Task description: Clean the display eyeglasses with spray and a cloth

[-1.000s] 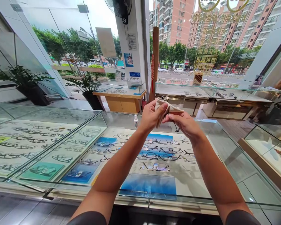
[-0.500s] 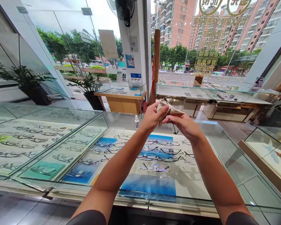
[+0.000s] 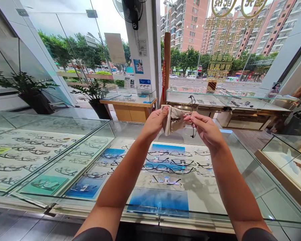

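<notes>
A folded beige cleaning cloth point(image 3: 175, 119) with dark print is pinched in my left hand point(image 3: 154, 123), the thumb pressed over its left edge. My right hand point(image 3: 205, 129) grips a pair of thin-framed eyeglasses point(image 3: 192, 104) between thumb and fingers, just right of the cloth. One dark temple curves up above the fingers, and another dark tip hangs below them. The lenses are hard to make out against the background. Both hands are held above the far side of a glass display case point(image 3: 165, 197).
Inside the case, rows of eyeglasses point(image 3: 167, 180) lie on white and blue panels. A second glass case point(image 3: 40, 147) full of frames adjoins on the left. Farther back stand a wooden-front counter point(image 3: 130, 112), a wooden post point(image 3: 167, 67) and potted plants point(image 3: 96, 97).
My hands have moved apart. The eyeglasses have come out of the cloth to the right in my right hand, while the cloth stays in my left. The small white bottle is now hidden.
</notes>
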Motion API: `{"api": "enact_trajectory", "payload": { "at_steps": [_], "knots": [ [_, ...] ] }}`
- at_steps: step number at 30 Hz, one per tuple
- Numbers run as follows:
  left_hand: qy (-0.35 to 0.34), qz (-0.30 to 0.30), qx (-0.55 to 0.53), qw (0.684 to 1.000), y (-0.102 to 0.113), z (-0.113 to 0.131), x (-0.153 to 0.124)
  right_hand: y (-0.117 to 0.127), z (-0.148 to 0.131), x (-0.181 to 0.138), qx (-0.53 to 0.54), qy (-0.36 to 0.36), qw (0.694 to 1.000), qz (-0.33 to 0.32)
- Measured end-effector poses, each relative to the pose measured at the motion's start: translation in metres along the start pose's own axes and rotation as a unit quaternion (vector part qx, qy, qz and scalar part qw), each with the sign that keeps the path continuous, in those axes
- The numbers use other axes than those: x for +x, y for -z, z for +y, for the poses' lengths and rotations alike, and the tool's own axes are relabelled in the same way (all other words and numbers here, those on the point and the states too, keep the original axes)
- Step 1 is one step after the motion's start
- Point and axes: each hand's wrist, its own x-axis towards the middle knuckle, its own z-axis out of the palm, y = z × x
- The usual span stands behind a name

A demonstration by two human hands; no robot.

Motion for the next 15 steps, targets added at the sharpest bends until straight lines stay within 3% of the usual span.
{"api": "enact_trajectory", "payload": {
  "at_steps": [5,10,15],
  "knots": [
    [0.02,-0.05,0.053,0.997,-0.006,-0.006,-0.006,0.001,0.007,0.003,0.006,-0.001,0.998,0.06],
    [0.035,-0.111,0.056,0.992,-0.02,-0.011,-0.013,-0.007,0.007,0.004,0.08,-0.041,0.996,0.024],
    [0.067,-0.113,0.023,0.991,-0.028,-0.015,-0.016,-0.016,0.01,0.004,0.122,-0.077,0.989,0.017]
  ]
}}
